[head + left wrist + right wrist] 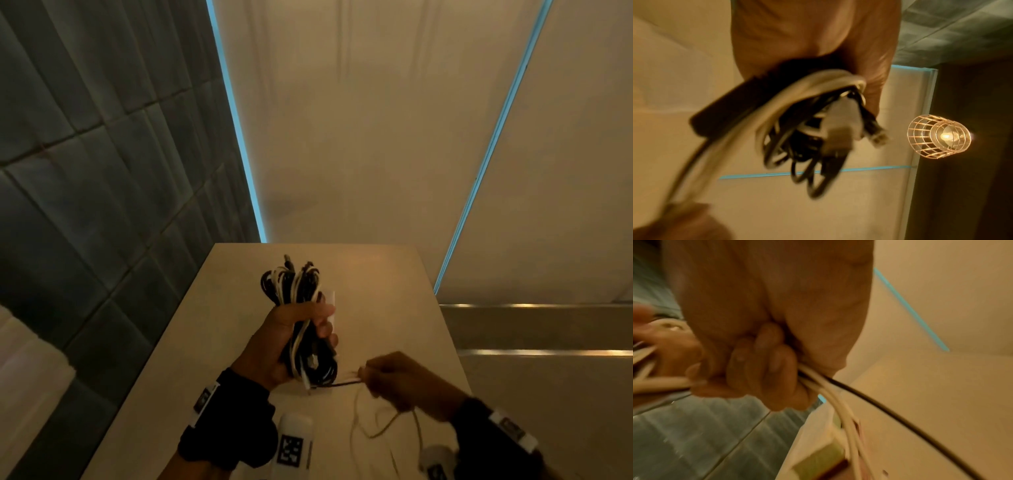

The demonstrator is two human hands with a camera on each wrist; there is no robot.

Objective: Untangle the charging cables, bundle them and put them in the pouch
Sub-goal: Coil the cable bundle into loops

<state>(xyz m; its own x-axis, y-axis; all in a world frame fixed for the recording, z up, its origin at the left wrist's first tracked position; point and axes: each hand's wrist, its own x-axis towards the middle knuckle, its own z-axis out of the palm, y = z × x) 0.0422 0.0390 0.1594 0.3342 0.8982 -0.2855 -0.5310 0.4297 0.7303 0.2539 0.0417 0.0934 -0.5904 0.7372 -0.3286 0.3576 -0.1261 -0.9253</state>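
Left hand (pixel 274 346): raised above the table (pixel 394 301), palm turned right, fingers and thumb wrapped round the middle of the cable bundle (pixel 301 308).
Cable bundle: black and white loops, upright, clear of the table top; connectors hang at its lower end.
Right hand (pixel 400 380): just right of the bundle's lower end, blurred, fist closed on loose cable tails (pixel 838 399).
Tails: sag toward the table's near edge.
Pouch: cannot tell where.

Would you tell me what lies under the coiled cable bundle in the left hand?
Under the cable bundle, gripped by the left hand, is the table. A pale flat item shows behind it; the rest is covered, so I cannot identify it.
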